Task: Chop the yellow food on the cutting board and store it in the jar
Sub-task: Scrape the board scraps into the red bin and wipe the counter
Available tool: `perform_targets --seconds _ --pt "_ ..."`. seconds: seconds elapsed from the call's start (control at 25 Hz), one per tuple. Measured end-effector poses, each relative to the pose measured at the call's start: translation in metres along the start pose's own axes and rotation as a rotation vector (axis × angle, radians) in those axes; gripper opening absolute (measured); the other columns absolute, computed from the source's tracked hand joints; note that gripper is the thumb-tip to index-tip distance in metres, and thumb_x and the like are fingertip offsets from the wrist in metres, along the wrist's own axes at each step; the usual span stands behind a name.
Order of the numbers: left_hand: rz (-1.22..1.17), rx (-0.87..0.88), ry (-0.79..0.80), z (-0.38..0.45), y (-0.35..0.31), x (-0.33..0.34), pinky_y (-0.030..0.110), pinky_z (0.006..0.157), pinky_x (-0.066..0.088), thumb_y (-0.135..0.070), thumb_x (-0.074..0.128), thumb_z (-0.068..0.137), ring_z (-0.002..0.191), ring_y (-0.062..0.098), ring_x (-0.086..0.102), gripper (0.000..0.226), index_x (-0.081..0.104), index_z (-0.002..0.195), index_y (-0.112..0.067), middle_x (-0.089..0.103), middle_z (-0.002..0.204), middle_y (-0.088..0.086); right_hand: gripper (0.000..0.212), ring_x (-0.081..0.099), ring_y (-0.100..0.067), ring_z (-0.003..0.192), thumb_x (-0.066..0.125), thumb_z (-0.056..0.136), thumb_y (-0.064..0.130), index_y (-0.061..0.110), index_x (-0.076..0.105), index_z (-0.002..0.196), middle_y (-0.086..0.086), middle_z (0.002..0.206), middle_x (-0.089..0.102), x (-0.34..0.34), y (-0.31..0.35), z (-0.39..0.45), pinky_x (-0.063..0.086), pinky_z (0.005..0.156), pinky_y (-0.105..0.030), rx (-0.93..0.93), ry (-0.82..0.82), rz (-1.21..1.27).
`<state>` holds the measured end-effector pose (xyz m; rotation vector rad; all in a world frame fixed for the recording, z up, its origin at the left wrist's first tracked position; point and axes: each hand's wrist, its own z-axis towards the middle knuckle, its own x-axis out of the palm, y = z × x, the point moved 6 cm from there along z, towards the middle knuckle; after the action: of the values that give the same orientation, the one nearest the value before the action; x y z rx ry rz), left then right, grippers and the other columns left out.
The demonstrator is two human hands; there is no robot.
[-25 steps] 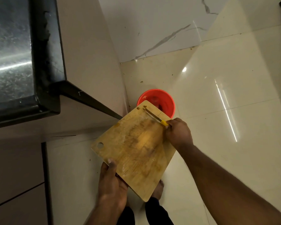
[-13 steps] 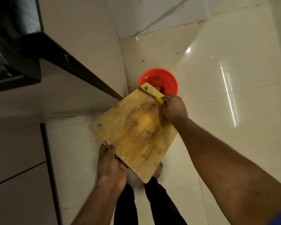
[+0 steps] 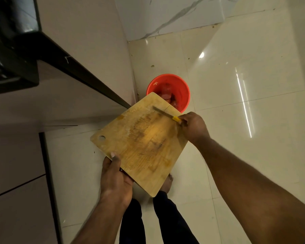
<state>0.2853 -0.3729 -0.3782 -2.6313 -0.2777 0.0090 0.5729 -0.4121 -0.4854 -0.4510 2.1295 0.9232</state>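
Observation:
I hold a stained wooden cutting board tilted over a red bucket on the floor. My left hand grips the board's near edge. My right hand is shut on a knife with a yellow handle, its blade lying across the board's far corner near the bucket. A small yellow scrap clings to the board's left edge. No jar is in view.
A dark countertop edge juts out on the left above pale cabinet fronts. The floor is glossy cream tile meeting a marble wall at the back. My legs and a bare foot stand below the board.
The knife blade has drawn back from the board's far corner to lie further in on the board. The board stays tilted over the bucket. The view has shifted slightly.

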Motion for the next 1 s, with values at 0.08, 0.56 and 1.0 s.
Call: perform_targets --seconds 0.08,0.56,1.0 --pt "-0.016 -0.009 -0.005 -0.002 0.000 -0.003 0.063 0.102 0.047 -0.037 0.051 0.102 0.118 0.032 0.066 0.037 0.056 0.135 -0.022 0.070 0.127 0.007 0.032 0.060 -0.026 0.092 0.050 0.087 0.008 0.019 0.075 0.105 -0.006 0.097 0.064 -0.010 -0.016 0.002 0.047 0.073 -0.030 0.144 -0.069 -0.020" --pt "-0.039 0.019 0.017 -0.020 -0.009 -0.014 0.058 0.097 0.052 -0.036 0.051 0.103 0.115 0.031 0.067 0.038 0.054 0.136 -0.018 0.070 0.126 0.008 0.030 0.057 -0.020 0.095 0.054 0.090 0.013 0.020 0.071 0.113 -0.002 0.105 0.064 -0.020 0.018 -0.014 0.048 0.078 -0.029 0.020 -0.020 0.043" --pt "0.020 0.029 0.039 -0.058 -0.025 -0.049 0.059 0.099 0.051 -0.038 0.046 0.105 0.110 0.033 0.070 0.037 0.057 0.132 -0.015 0.073 0.120 0.010 0.020 0.065 -0.019 0.092 0.065 0.088 0.027 0.022 0.073 0.106 0.005 0.095 0.072 -0.054 0.026 -0.063 0.054 0.083 -0.036 0.310 -0.177 0.445"
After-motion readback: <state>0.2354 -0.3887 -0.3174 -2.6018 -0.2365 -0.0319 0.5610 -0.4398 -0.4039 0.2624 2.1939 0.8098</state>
